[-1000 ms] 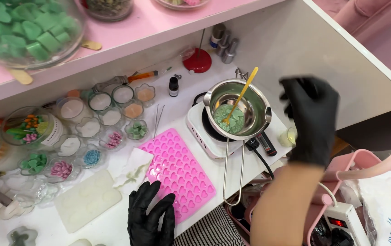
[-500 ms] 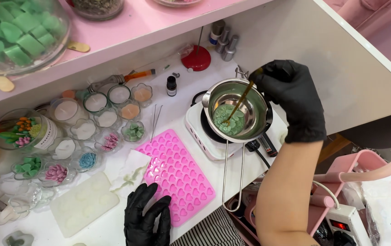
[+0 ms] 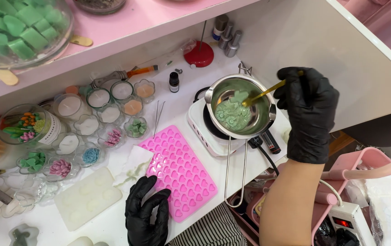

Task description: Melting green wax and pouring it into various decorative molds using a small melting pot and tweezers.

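My right hand (image 3: 308, 109), in a black glove, grips a yellow stirring stick (image 3: 264, 93) whose tip dips into green wax pieces (image 3: 232, 113) in a steel melting pot (image 3: 258, 119). The pot sits on a small white hot plate (image 3: 201, 127), its long wire handle pointing toward me. My left hand (image 3: 147, 215), also gloved in black, rests with fingers spread on the white table at the near edge of a pink heart-cell silicone mould (image 3: 179, 171).
Small glass cups with white, peach and coloured wax shapes (image 3: 99, 119) crowd the table's left. A translucent mould (image 3: 86, 198) lies near the left hand. A glass bowl of green wax (image 3: 18, 27) stands on the pink shelf. A power strip (image 3: 348, 218) sits lower right.
My right hand reached in from the right, took the yellow stick and tilted it toward the right, stirring the green wax. The left hand stayed by the pink mould.
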